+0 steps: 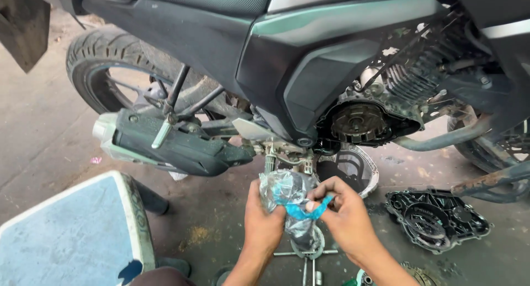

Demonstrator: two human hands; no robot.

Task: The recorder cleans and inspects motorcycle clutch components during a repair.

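My left hand [264,222] grips a crumpled clear plastic bag [288,189] from the left side. My right hand [343,211] pinches a blue strip [301,211] at the bag's front, thumb and fingers closed on it. What is inside the bag cannot be made out. Both hands are low in the middle of the view, just below the motorcycle's open engine side, where the round clutch assembly [356,122] is exposed.
A black motorcycle fills the top, with its rear tyre [113,62] and exhaust [176,145] at left. A removed black engine cover [436,217] lies on the concrete floor at right. A drain pan [369,170] sits under the engine. A cross wrench [306,254] lies below my hands. A blue stool [72,231] is at bottom left.
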